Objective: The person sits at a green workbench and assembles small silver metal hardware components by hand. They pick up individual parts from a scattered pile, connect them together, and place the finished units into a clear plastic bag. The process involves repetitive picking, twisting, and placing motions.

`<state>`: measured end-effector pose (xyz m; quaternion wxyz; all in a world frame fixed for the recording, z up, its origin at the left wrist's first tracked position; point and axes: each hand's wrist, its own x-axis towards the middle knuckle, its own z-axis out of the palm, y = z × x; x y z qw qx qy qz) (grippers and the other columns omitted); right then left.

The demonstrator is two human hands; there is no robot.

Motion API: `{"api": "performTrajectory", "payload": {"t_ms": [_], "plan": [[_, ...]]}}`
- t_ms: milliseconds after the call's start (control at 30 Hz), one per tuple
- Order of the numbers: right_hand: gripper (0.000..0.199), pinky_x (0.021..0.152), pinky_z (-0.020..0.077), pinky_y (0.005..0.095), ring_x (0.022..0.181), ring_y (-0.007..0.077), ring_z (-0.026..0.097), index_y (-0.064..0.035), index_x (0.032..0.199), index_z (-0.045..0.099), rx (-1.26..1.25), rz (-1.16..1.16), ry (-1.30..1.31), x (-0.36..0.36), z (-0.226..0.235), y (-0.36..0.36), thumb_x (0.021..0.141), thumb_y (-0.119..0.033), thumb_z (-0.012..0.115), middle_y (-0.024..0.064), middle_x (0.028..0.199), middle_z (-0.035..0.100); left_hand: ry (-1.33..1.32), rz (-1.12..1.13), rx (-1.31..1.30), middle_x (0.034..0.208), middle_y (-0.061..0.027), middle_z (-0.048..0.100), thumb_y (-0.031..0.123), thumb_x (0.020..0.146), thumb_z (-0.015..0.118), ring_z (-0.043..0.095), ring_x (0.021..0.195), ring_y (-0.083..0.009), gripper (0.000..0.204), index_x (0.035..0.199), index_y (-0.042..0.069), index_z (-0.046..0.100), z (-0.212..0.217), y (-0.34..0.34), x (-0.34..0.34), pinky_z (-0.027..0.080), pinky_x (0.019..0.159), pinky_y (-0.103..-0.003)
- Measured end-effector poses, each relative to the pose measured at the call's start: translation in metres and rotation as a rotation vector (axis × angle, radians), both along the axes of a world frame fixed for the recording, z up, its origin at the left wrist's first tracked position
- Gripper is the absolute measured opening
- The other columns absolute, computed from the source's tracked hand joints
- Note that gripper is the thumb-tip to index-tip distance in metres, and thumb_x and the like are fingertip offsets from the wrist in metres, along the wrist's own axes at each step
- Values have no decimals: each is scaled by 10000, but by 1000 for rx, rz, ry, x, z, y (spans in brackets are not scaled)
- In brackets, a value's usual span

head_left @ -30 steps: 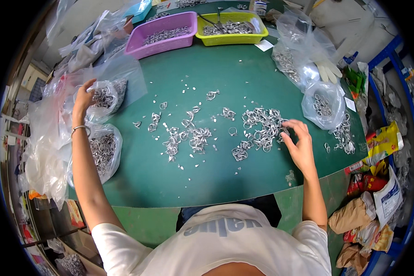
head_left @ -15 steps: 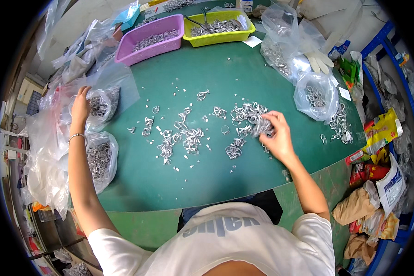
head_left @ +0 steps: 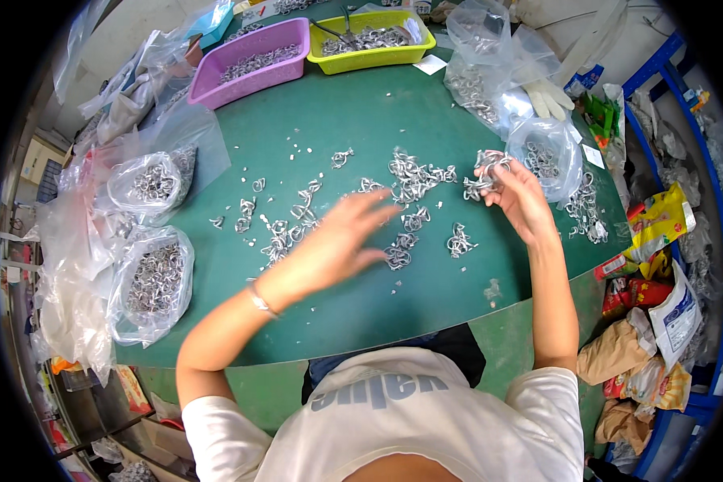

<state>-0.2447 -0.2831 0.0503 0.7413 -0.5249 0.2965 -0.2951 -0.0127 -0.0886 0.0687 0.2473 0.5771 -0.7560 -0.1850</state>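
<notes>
Silver metal rings lie in loose heaps across the green tabletop. My right hand is closed on a clump of these rings, raised palm up at the right of the heaps; some rings hang out past the fingertips. My left hand, slightly blurred, hovers over the middle of the scattered rings with its fingers spread, and I see nothing in it. It hides part of the heaps beneath. A small separate cluster of rings rests below my right hand.
Bags of rings stand at left, an upper bag and a lower bag; another bag is at right. A purple basket and a yellow-green basket with pliers stand at the back. A blue rack rises at far right.
My left hand has swung from the upper left bag to the middle of the table. My right hand has lifted rings off the heap, moved right and turned palm up.
</notes>
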Motion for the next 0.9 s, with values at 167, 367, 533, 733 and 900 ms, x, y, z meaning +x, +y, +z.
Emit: {"api": "performTrajectory", "payload": {"t_ms": [167,367,533,733,900], "plan": [[386,657,428,235,818,117,534,-60,1137,555,-590,53,449,-10,-6,16,776,-138,666,47,966,587,-218,61,-91,1353,-160,361,93,716,671,397,1178,-343,580,1258,77,464,-60,-16,-54,358,952,-458],[535,831,437,374,1030,286,465,-88,1082,578,-1071,192,661,-11,-18,64,590,-117,787,103,1143,443,-236,154,-143,1162,-126,498,2,700,600,481,992,-306,341,1038,32,571,-73,-14,-36,413,847,-399],[430,821,444,389,1030,307,468,-59,1036,573,-1184,94,669,-15,-30,49,636,-53,729,127,1077,478,-146,356,-316,946,-131,565,-15,753,573,544,872,-305,226,975,26,565,-62,-11,-2,463,748,-360],[356,829,369,387,1016,291,455,-37,1028,580,-1358,-94,769,7,-16,40,684,-43,671,103,1103,504,176,667,-185,953,-170,540,-27,811,524,582,794,-309,246,1053,16,531,-32,-11,19,482,689,-382],[202,836,368,361,1001,262,479,-33,904,593,-1455,197,697,45,-42,39,707,-27,639,101,1035,540,-168,524,-199,1257,-164,377,-99,753,516,497,1010,-326,403,1128,48,525,-52,-14,11,423,816,-355]]}}
